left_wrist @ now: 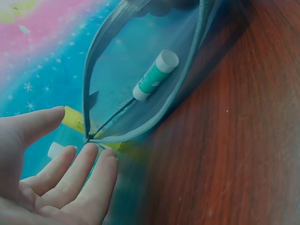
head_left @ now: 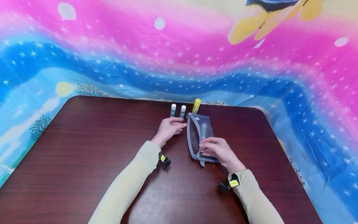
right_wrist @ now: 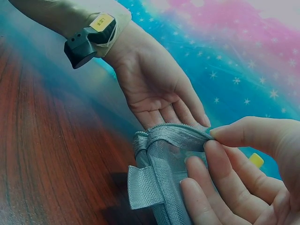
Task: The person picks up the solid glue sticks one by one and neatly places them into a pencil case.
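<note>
Though no label readable, right hand (head_left: 216, 149) pinching the mesh pouch (head_left: 195, 137), left hand (head_left: 169, 128) slack-fingered beside it

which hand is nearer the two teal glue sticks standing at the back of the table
Left. The left hand lies open just in front of the teal glue sticks; the right hand pinches the grey mesh pouch, farther off.

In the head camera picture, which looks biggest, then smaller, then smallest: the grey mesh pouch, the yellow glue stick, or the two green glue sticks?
1. Grey mesh pouch, by far.
2. Yellow glue stick.
3. The two green glue sticks: alike, so no ranking between them.
</note>
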### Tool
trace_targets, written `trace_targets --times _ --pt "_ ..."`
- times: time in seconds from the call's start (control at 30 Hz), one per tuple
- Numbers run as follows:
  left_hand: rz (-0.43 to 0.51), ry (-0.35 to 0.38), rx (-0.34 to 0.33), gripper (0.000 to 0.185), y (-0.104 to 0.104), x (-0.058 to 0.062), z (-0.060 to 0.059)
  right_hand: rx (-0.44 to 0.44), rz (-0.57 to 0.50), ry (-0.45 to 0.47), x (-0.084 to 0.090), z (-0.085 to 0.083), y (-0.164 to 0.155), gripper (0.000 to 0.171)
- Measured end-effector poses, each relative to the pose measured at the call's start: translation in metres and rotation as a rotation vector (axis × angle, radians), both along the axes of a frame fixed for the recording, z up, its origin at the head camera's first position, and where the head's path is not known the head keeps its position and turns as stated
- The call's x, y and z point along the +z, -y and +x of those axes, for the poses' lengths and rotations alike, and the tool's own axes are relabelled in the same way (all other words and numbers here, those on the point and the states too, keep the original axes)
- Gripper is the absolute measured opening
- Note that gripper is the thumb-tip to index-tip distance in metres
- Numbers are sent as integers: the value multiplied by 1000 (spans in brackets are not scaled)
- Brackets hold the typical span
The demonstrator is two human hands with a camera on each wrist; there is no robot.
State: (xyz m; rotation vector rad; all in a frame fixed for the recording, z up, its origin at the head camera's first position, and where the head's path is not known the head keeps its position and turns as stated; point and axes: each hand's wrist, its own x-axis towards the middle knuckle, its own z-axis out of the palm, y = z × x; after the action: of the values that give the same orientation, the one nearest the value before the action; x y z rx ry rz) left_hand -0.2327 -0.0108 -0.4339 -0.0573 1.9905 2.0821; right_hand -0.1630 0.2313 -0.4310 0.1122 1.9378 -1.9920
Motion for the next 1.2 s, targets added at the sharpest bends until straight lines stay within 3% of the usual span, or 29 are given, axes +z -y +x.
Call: trace_targets --times 0.47,1.2 --pt "26 -42 39 48 21 10 2 17 -14 -11 -3 0 0 12" --pt "39 -79 115 50 46 4 0 15 2 -5 -2 0 1 15"
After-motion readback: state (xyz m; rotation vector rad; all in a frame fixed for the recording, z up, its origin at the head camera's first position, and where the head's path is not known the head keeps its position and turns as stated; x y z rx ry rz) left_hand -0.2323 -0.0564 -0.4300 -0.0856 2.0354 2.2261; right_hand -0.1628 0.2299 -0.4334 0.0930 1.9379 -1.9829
